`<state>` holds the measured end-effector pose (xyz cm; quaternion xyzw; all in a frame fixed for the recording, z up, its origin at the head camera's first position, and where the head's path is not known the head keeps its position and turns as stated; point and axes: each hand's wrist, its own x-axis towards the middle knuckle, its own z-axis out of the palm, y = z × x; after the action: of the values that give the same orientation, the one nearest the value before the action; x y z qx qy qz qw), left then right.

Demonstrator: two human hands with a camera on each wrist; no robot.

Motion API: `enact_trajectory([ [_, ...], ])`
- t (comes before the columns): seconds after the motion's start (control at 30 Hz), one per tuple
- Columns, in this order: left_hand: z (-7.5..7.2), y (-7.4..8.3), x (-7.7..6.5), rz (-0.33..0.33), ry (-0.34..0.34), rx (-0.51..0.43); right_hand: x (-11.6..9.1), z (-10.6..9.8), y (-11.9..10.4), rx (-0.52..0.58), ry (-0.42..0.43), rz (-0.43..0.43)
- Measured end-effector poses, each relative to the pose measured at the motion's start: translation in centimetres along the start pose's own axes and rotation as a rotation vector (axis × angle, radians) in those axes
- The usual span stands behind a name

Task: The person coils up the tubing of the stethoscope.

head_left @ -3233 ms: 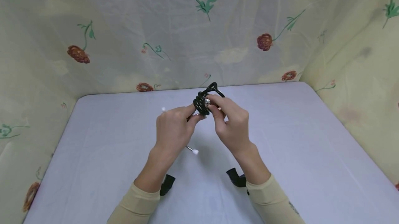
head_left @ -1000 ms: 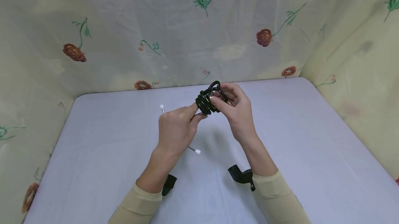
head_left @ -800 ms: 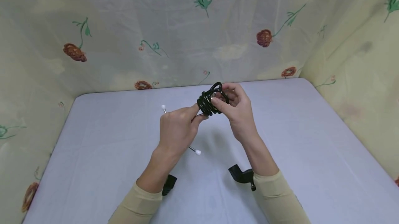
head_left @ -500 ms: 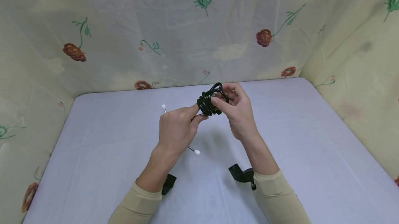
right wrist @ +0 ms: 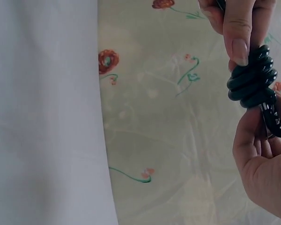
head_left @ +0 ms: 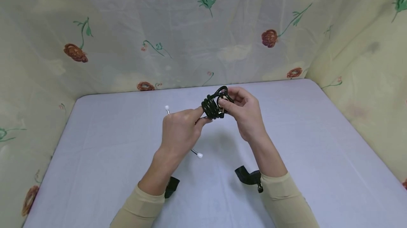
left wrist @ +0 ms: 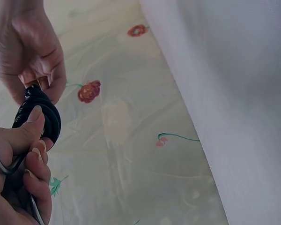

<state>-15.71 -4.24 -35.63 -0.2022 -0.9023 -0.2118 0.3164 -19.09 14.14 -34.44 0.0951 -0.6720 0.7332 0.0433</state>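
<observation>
Both hands hold a black coiled cable [head_left: 210, 108] above the table in the head view. My left hand [head_left: 180, 129] grips its left end with thumb and index finger, along with a thin metal rod whose white end caps [head_left: 199, 155] stick out on either side of the fist. At the coil's right side, my right hand [head_left: 247, 115] pinches the loops between thumb and fingers; a small shiny part glints by the thumb. In the right wrist view the glossy coil [right wrist: 253, 79] shows tight turns, with a bent loop [right wrist: 274, 124] at the right fingers.
A table under a pale cloth [head_left: 111, 171] spreads below the hands. Flower-printed sheeting [head_left: 190, 58] hangs behind it and along the sides. A black angled piece [head_left: 171, 187] sits at the left wrist and another [head_left: 248, 177] at the right.
Earlier, the right fingers pinched a shiny metal piece at the coil's front; now they hold the coil's right side. Over the last second, right hand and coil sank slightly. The left grip stays.
</observation>
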Motion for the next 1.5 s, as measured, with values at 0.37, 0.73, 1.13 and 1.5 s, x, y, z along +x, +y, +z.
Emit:
enact_trajectory([
  [0.37, 0.1, -0.2, -0.2, 0.012, -0.018, 0.013, 0.1, 0.5, 0.2, -0.06, 0.034, 0.038],
  [0.73, 0.0, -0.4, -0.1, 0.032, 0.012, 0.02, 0.2, 0.5, 0.4, -0.211, 0.036, 0.043],
  [1.13, 0.2, -0.1, -0.2, 0.049, 0.018, 0.048, 0.1, 1.0, 1.0, -0.216, 0.086, -0.001],
  [1.5, 0.2, 0.1, -0.1, 0.036, 0.021, 0.028, -0.1, 0.7, 1.1, -0.155, 0.064, -0.052],
])
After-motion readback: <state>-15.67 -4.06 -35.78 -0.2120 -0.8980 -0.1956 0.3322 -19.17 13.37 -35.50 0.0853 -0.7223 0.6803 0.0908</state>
